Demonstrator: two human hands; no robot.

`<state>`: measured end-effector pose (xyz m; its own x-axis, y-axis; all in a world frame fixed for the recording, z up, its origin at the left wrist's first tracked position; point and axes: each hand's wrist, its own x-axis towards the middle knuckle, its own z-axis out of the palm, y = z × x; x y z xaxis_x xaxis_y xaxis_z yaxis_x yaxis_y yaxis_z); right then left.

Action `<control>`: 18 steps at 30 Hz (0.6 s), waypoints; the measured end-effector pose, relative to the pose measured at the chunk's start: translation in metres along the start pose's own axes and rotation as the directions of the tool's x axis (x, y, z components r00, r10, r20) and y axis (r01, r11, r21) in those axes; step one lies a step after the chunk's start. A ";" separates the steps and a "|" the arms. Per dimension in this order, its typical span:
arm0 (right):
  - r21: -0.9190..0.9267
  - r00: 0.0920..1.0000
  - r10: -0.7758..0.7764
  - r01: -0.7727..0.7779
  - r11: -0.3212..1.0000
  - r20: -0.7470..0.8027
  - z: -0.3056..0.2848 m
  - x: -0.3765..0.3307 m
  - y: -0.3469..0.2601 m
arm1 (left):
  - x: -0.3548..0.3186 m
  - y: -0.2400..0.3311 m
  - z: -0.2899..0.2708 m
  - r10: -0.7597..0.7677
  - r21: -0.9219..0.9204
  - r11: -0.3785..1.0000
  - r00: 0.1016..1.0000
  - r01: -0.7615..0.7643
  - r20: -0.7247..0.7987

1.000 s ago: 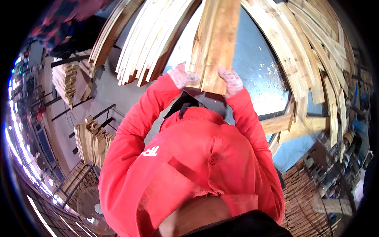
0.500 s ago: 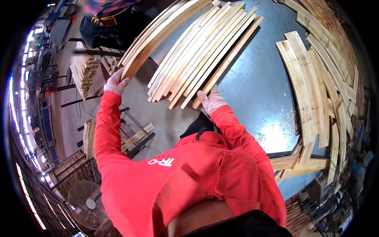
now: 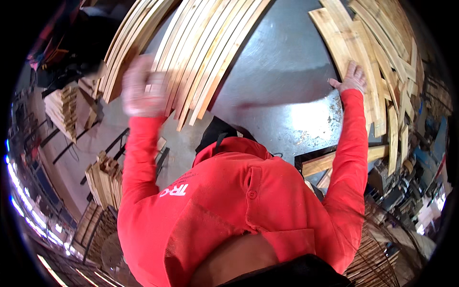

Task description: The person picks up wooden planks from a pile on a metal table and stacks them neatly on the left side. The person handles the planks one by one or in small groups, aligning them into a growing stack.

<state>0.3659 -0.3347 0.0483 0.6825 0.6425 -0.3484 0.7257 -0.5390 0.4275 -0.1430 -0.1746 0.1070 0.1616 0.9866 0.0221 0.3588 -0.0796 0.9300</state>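
My right hand (image 3: 353,80) reaches out to the right and lies over a pale wooden board (image 3: 337,45), one of a loose pile. Its fingers are stretched and the thumb stands apart near the board's left edge. My left hand (image 3: 143,88), smeared by motion, hovers over the near ends of the wood on the left; its fingers cannot be made out. Beside it runs a row of narrow boards (image 3: 210,57) set side by side on the grey metal table (image 3: 282,52). Farther left stands another group of boards (image 3: 129,40).
Stacked wood pieces (image 3: 61,112) rest on dark metal bars at the left. Below them is another bundle of wood (image 3: 106,182). A board (image 3: 344,160) crosses the table's near right corner. More boards overlap along the right side, with machinery (image 3: 425,167) beyond.
My right hand has left the row's near end and moved right to the loose pile. My left hand has come off the left group's board end. The view has shifted.
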 end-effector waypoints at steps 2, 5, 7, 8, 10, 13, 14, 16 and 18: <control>0.019 0.987 -0.049 0.053 0.998 -0.152 0.022 0.007 0.006 | -0.038 0.016 0.060 0.122 0.123 0.976 0.924 -0.177 0.362; 0.154 0.956 -0.151 0.194 0.969 -0.250 0.102 0.061 0.050 | -0.068 0.038 0.126 0.091 0.106 0.961 0.654 -0.256 0.751; 0.344 0.994 -0.052 0.014 0.939 0.101 0.021 0.036 0.025 | -0.089 0.016 0.153 -0.176 0.125 0.984 0.660 0.124 0.731; 0.557 0.986 -0.165 0.146 0.818 -0.017 0.037 0.032 0.047 | -0.093 0.017 0.170 -0.254 0.106 0.958 0.611 0.268 0.750; 0.943 0.902 -0.401 0.261 0.208 -0.161 0.078 0.019 0.020 | -0.096 0.023 0.214 -0.397 0.159 0.836 0.378 0.526 0.836; 0.981 0.929 -0.369 -0.098 -0.170 0.029 0.076 0.022 0.008 | -0.096 0.024 0.249 -0.236 0.060 0.924 0.440 0.378 0.866; 0.884 0.981 -0.155 0.175 0.434 -0.119 0.040 0.013 0.008 | -0.097 0.014 0.251 -0.237 0.051 0.935 0.510 0.352 0.827; 0.226 0.982 0.025 0.018 0.974 -0.185 0.009 0.015 0.059 | -0.101 -0.010 0.267 -0.327 0.049 0.896 0.579 0.442 0.747; -0.002 0.999 -0.001 0.000 1.000 -0.052 0.032 0.025 0.097 | -0.099 -0.013 0.269 -0.405 -0.037 0.812 0.608 0.582 0.683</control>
<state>0.4567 -0.3882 0.0545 0.6765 0.6705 -0.3045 0.7259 -0.5378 0.4288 0.0836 -0.3093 -0.0058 0.5806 0.5352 -0.6136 0.3520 0.5146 0.7819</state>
